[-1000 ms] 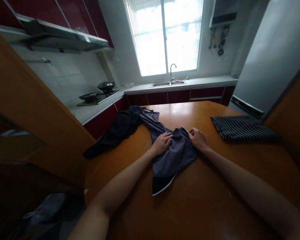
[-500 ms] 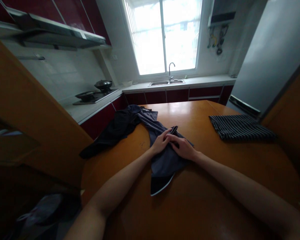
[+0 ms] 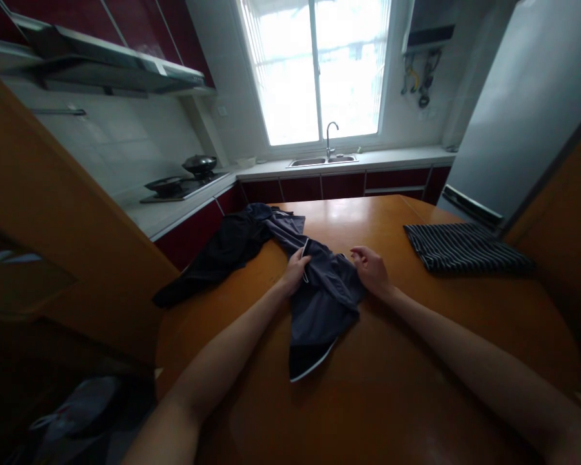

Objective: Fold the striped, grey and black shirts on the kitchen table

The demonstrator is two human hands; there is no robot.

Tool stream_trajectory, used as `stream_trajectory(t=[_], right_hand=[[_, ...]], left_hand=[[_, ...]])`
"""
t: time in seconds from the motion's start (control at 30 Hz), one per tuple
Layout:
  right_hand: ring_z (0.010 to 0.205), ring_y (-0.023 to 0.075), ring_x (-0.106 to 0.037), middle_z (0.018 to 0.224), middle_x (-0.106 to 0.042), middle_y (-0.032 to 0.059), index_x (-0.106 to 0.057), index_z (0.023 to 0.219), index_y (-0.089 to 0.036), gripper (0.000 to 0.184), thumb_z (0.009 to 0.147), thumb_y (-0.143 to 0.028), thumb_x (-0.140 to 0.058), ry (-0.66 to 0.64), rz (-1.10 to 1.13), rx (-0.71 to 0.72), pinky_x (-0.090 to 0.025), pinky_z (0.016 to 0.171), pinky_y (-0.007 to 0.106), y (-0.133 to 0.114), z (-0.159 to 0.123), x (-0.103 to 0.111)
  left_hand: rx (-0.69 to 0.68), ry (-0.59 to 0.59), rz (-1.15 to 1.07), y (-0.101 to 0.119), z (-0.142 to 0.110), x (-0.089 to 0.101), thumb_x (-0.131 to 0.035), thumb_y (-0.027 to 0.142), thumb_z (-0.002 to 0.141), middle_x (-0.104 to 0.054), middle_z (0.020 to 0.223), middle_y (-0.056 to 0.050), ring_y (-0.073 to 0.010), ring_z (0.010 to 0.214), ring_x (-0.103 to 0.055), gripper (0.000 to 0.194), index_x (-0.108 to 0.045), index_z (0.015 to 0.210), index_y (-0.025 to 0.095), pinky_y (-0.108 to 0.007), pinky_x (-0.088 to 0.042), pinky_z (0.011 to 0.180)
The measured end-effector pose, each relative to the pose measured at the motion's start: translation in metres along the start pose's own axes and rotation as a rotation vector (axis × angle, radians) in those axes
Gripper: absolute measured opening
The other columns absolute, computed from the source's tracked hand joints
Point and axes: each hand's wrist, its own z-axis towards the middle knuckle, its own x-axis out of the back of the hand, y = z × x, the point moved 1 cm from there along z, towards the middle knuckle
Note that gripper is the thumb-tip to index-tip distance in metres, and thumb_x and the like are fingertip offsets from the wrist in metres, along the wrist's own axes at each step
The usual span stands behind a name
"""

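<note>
A blue-grey garment (image 3: 322, 303) with a dark, white-edged hem lies crumpled on the orange wooden table (image 3: 407, 361). My left hand (image 3: 296, 270) is closed on the garment's upper left edge, where a white drawstring shows. My right hand (image 3: 372, 270) grips the upper right edge of the same garment with curled fingers. Both hands sit level with each other, holding the top edge apart.
A black garment (image 3: 223, 255) and more blue-grey cloth (image 3: 281, 226) lie at the table's far left, draping over the edge. A folded striped cloth (image 3: 465, 247) lies at the right. Behind are a counter with sink (image 3: 324, 160), stove with pans (image 3: 184, 177) and a fridge (image 3: 523, 116).
Half a second ago my hands met at the garment's middle; they have since moved apart, left hand leftward and right hand rightward, spreading the top edge.
</note>
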Motion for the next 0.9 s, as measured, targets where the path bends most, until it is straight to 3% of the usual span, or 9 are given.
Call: stream_trajectory(t=[0.1, 0.23, 0.37, 0.43, 0.53, 0.63, 0.7, 0.8, 0.9], right_hand=[[0.089, 0.0215, -0.066, 0.102, -0.073, 0.0102, -0.068, 0.107, -0.018, 0.026, 0.095, -0.033, -0.05, -0.124, -0.1, -0.1, -0.05, 0.081, 0.033, 0.013, 0.001, -0.007], [0.099, 0.0241, -0.064, 0.107, -0.072, 0.0103, -0.066, 0.115, -0.018, 0.031, 0.089, -0.036, -0.064, -0.256, -0.291, -0.066, -0.047, 0.087, 0.035, 0.013, -0.004, -0.014], [0.097, 0.0237, -0.065, 0.104, -0.072, 0.0095, -0.067, 0.11, -0.019, 0.024, 0.089, -0.029, -0.065, -0.322, -0.393, -0.079, -0.045, 0.086, 0.033, 0.008, -0.003, -0.015], [0.093, 0.0231, -0.066, 0.102, -0.073, 0.0084, -0.067, 0.112, -0.02, 0.025, 0.089, -0.027, -0.063, -0.347, -0.404, -0.103, -0.045, 0.084, 0.033, 0.008, -0.002, -0.015], [0.095, 0.0233, -0.067, 0.102, -0.074, 0.0077, -0.066, 0.117, -0.022, 0.029, 0.089, -0.026, -0.062, -0.354, -0.409, -0.118, -0.046, 0.084, 0.032, 0.009, -0.001, -0.013], [0.095, 0.0243, -0.068, 0.101, -0.074, 0.008, -0.064, 0.121, -0.022, 0.033, 0.088, -0.024, -0.06, -0.351, -0.407, -0.109, -0.047, 0.084, 0.033, 0.008, -0.001, -0.012], [0.093, 0.025, -0.068, 0.099, -0.074, 0.0086, -0.063, 0.123, -0.021, 0.036, 0.088, -0.023, -0.059, -0.346, -0.405, -0.094, -0.048, 0.083, 0.034, 0.008, -0.002, -0.011], [0.091, 0.0249, -0.068, 0.097, -0.074, 0.0084, -0.063, 0.126, -0.021, 0.041, 0.086, -0.02, -0.057, -0.322, -0.399, -0.076, -0.049, 0.083, 0.035, 0.008, -0.003, -0.01], [0.09, 0.0234, -0.068, 0.098, -0.074, 0.0073, -0.063, 0.126, -0.022, 0.041, 0.085, -0.019, -0.056, -0.296, -0.373, -0.073, -0.049, 0.082, 0.033, 0.008, -0.004, -0.009]], left_hand=[[0.076, -0.046, -0.031, 0.017, 0.0, 0.026, -0.068, 0.033, 0.081, -0.074, 0.106, -0.01, -0.0233, 0.092, -0.072, 0.041, -0.063, 0.117, 0.014, -0.036, -0.057, 0.086], [0.17, -0.074, 0.058, 0.039, -0.01, 0.088, -0.076, 0.045, 0.078, -0.073, 0.115, -0.01, -0.0235, 0.098, -0.072, 0.06, -0.06, 0.129, 0.018, -0.033, -0.057, 0.087], [0.123, 0.008, 0.61, 0.044, -0.031, 0.164, -0.067, 0.053, 0.081, -0.069, 0.127, -0.009, -0.0283, 0.116, -0.065, 0.063, -0.06, 0.133, 0.017, -0.036, -0.053, 0.096], [0.215, 0.048, 0.978, 0.045, -0.042, 0.198, -0.068, 0.048, 0.078, -0.07, 0.124, -0.007, -0.0285, 0.116, -0.065, 0.058, -0.064, 0.128, 0.019, -0.035, -0.051, 0.098], [0.374, 0.112, 1.215, 0.051, -0.054, 0.23, -0.075, 0.035, 0.069, -0.074, 0.114, -0.01, -0.0337, 0.11, -0.066, 0.047, -0.071, 0.114, 0.022, -0.04, -0.05, 0.097], [0.34, 0.237, 1.373, 0.061, -0.059, 0.226, -0.074, 0.03, 0.069, -0.066, 0.129, -0.016, -0.0416, 0.121, -0.058, 0.053, -0.068, 0.121, 0.022, -0.052, -0.045, 0.101], [0.132, 0.27, 1.459, 0.064, -0.057, 0.202, -0.068, 0.032, 0.077, -0.057, 0.14, -0.017, -0.0407, 0.128, -0.053, 0.053, -0.064, 0.129, 0.02, -0.054, -0.042, 0.105], [-0.229, 0.078, 1.287, 0.054, -0.052, 0.152, -0.05, 0.034, 0.093, -0.056, 0.141, -0.013, -0.0285, 0.131, -0.053, 0.045, -0.061, 0.133, 0.017, -0.044, -0.039, 0.113], [-0.322, -0.164, 1.114, 0.031, -0.048, 0.115, -0.043, 0.042, 0.099, -0.054, 0.146, -0.012, -0.0256, 0.138, -0.048, 0.05, -0.057, 0.14, 0.017, -0.041, -0.034, 0.118]])
